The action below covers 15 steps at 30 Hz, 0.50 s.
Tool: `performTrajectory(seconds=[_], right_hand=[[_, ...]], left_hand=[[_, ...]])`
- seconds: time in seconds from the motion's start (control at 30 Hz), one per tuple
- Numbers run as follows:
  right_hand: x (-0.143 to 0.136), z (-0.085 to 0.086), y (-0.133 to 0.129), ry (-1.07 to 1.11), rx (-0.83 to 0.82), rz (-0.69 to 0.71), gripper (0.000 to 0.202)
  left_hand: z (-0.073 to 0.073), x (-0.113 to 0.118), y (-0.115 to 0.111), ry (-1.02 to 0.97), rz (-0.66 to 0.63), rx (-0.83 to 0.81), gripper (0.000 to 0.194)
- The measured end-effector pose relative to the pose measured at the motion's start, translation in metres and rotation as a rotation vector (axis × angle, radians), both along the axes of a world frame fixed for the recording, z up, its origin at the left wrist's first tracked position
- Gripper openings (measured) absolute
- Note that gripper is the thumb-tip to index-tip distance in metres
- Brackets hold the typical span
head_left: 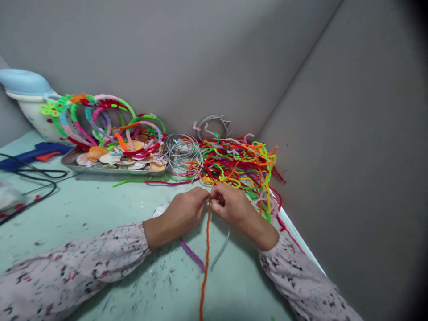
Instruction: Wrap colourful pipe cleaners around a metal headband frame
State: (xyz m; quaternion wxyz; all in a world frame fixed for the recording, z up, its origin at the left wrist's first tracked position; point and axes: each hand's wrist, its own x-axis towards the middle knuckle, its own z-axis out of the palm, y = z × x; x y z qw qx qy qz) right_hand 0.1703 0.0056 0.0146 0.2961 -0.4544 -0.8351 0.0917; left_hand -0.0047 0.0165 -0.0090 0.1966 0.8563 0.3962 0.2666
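Observation:
My left hand [187,208] and my right hand [230,203] meet near the middle of the view, fingertips pinched together at the top end of an orange pipe cleaner [206,258]. Its long tail hangs down toward the bottom edge. Below the left wrist a short purple fuzzy piece [192,255] slants down to the right, and a curved grey wire [220,252] shows below my right hand. How the purple piece and the wire connect to what I hold is hidden by my hands. Something white [160,210] lies partly behind my left hand.
A metal tray [117,171] holds shells and colourful wrapped hoops [78,127]. Coiled grey wire [183,154] and a heap of pipe cleaners [240,165] lie behind my hands. At left are a blue glue gun [26,158], black cables [43,178] and a white container [40,116].

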Motion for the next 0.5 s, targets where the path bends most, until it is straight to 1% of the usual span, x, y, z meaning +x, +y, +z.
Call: performTrajectory(seconds=[0.1,0.17,0.37,0.43,0.5], right_hand=[[-0.0002,0.0011,-0.0003,0.008,-0.016,-0.003,0.012],[-0.0007,-0.0002,-0.0003,-0.017,0.004,-0.005,0.012],[-0.0038,-0.0045,-0.0043,-0.174,0.096,-0.030,0.012],[-0.0043,-0.0013,-0.0055,-0.147,0.071,-0.034,0.012],[-0.0026,0.0041,-0.0042,-0.023,-0.033,-0.030,0.010]], left_hand=[[0.0025,0.0005,0.0000,-0.024,-0.009,-0.013,0.022],[0.0044,0.0005,0.0003,-0.039,-0.015,-0.021,0.022],[0.0058,-0.0002,0.0024,-0.063,0.002,-0.031,0.019],[0.0062,-0.0002,0.0028,-0.074,0.002,-0.038,0.019],[0.0079,-0.0001,0.0031,-0.105,-0.003,-0.054,0.019]])
